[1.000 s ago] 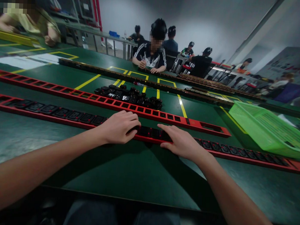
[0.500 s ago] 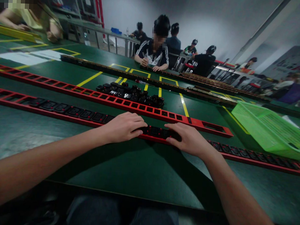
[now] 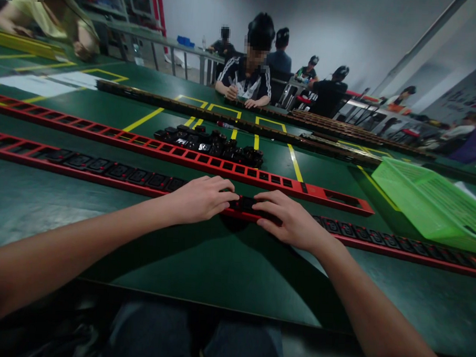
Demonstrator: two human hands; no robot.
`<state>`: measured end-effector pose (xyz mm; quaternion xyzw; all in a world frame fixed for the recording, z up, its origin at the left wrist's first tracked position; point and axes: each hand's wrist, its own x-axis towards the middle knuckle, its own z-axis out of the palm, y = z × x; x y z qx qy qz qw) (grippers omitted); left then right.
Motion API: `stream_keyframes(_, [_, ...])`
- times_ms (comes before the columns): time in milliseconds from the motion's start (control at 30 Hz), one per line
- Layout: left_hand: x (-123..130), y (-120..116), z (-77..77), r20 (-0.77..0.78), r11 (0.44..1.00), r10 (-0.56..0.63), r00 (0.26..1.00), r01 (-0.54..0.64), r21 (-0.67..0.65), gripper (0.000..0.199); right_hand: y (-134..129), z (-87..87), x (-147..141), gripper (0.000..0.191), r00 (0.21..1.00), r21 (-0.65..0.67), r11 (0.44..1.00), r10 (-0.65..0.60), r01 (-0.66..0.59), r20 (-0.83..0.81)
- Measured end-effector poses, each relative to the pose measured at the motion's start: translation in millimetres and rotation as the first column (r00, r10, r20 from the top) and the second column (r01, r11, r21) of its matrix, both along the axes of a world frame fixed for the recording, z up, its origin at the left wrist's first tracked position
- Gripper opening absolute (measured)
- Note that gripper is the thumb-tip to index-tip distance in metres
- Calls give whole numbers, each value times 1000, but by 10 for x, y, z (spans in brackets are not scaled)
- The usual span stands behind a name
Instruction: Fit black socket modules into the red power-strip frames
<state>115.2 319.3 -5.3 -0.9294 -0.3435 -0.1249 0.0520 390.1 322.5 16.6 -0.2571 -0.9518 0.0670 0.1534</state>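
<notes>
A long red frame (image 3: pixel 361 246) lies across the green table, its slots largely filled with square black parts (image 3: pixel 120 170). My left hand (image 3: pixel 205 199) rests on this frame near its middle, fingers bent and apart, the tips at a black part. Just to the right, my right hand (image 3: pixel 285 217) touches the same frame with its fingers spread. A small stretch of black parts shows between the two hands. Behind it lies a second red frame (image 3: pixel 230 171) with open slots, and beyond that a pile of black parts (image 3: pixel 211 144).
A green basket (image 3: pixel 430 202) stands at the right. Long dark strips (image 3: pixel 178 109) cross the table farther back, near white sheets (image 3: pixel 40 84). Across the table sits a person (image 3: pixel 246 79) with a pen-like object; another person (image 3: pixel 51 23) is at the far left.
My right hand has moved left along the frame, closer to my left hand. My left hand has shifted slightly right. The view has tilted a little.
</notes>
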Motion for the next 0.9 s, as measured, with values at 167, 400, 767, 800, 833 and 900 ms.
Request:
stream_keyframes(167, [-1,-9,0,2,1000,12,1000,-12,28,34,11,17,-13,32,999,-26,999,-28,27,-30])
stream_keyframes(400, [-31,5,-1,49,999,-34,998,33,32,31,47,-49,17,61,977,-100,975,-187,197,104])
stream_keyframes(767, [-101,27,69,61,997,61,996,-64,53,29,49,53,90,72,933,-76,951,-275,299,231])
stream_keyframes(800, [-100,27,72,60,997,64,996,-67,46,29,48,78,122,72,928,-73,949,-281,307,245])
stream_keyframes(833, [-97,28,72,63,997,65,996,-67,37,29,51,101,157,72,923,-68,947,-287,313,257])
stream_keyframes(900, [-89,28,71,72,998,63,995,-64,14,29,67,138,220,72,916,-58,946,-291,318,276])
